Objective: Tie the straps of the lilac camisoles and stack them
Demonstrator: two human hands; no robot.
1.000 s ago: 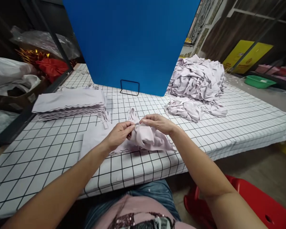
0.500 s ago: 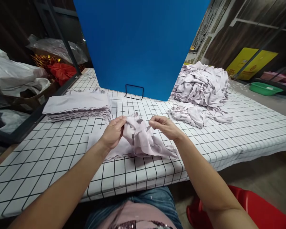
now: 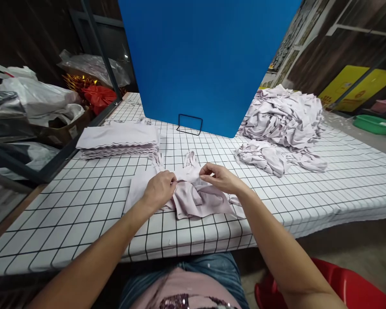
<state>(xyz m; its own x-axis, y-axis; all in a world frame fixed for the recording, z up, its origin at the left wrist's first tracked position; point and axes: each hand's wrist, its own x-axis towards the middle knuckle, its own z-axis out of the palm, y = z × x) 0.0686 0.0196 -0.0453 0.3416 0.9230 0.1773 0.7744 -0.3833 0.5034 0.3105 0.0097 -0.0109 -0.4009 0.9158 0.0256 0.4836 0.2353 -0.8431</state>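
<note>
A pale lilac strapped garment (image 3: 199, 201) lies partly spread and creased near the table's front edge. My left hand (image 3: 161, 186) is closed on its left edge, fingers curled over the cloth. My right hand (image 3: 220, 177) pinches the upper right part of the same garment between thumb and fingertips. Beneath and to the left, a flat pale piece of cloth (image 3: 136, 189) rests on the table. Loops of strap stick up behind my hands. Whether the garment is one layer or several, I cannot tell.
A neat stack of folded garments (image 3: 117, 139) sits at the left. A large crumpled heap (image 3: 283, 116) and a smaller pile (image 3: 260, 156) lie right. A blue board (image 3: 196, 64) with a wire stand (image 3: 189, 124) rises behind the checked tablecloth (image 3: 93, 214). A red stool (image 3: 350, 283) stands lower right.
The garment has gone from bunched up between my hands to lower and flatter on the table. My left hand has turned palm down. The whole view has shifted slightly.
</note>
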